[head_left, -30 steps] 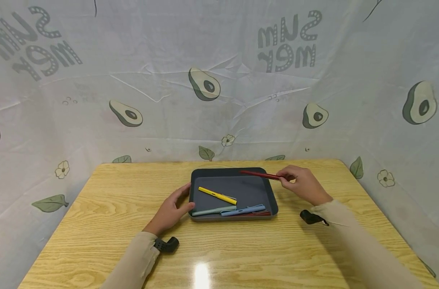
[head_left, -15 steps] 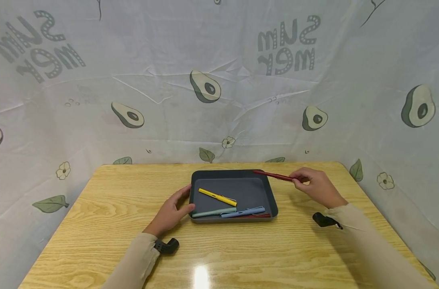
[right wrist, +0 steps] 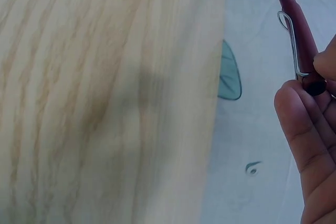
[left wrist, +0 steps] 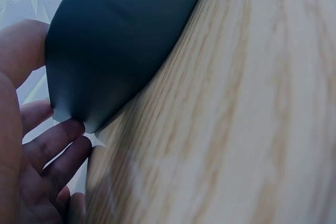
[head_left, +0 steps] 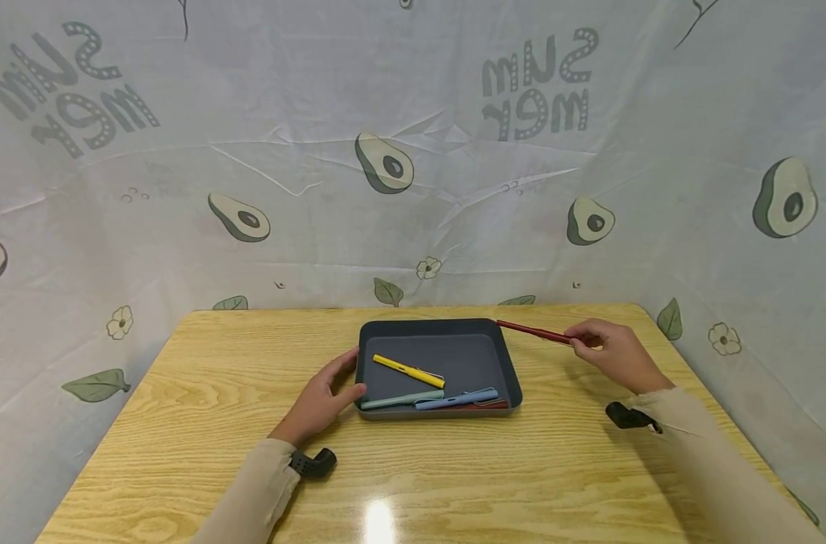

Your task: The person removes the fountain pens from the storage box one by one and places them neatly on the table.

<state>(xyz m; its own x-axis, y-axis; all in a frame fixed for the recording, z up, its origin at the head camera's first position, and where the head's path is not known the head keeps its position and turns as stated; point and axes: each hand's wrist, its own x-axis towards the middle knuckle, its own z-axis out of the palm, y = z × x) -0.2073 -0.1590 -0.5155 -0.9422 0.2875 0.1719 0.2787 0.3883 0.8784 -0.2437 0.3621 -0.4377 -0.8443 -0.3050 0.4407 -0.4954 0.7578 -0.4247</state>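
Observation:
A dark grey tray (head_left: pixel 453 413) sits on the table, its left corner held by my left hand (head_left: pixel 317 400). The left wrist view shows the thumb at the rim and the fingertips (left wrist: pixel 79 127) against the outer wall of the tray (left wrist: pixel 121 45). My right hand (head_left: pixel 613 351) pinches the clip end of a red pen (head_left: pixel 533 330), above the table to the right of the tray. The pen (right wrist: pixel 299 30) points left toward the tray's far right corner. Inside the tray lie a yellow pen (head_left: pixel 409 371), a green pen (head_left: pixel 402 400), a blue pen (head_left: pixel 456 400) and a partly covered red pen (head_left: pixel 484 406).
The wooden table (head_left: pixel 413 468) extends around the tray on all sides. Behind it hangs a white sheet (head_left: pixel 304 113) printed with avocados and leaves. A black wrist camera (head_left: pixel 314 462) is strapped to the left wrist, another (head_left: pixel 632 415) to the right.
My right hand has moved right with the red pen, from over the tray's right side to just beyond it. The left hand, the tray and the pens inside keep their places.

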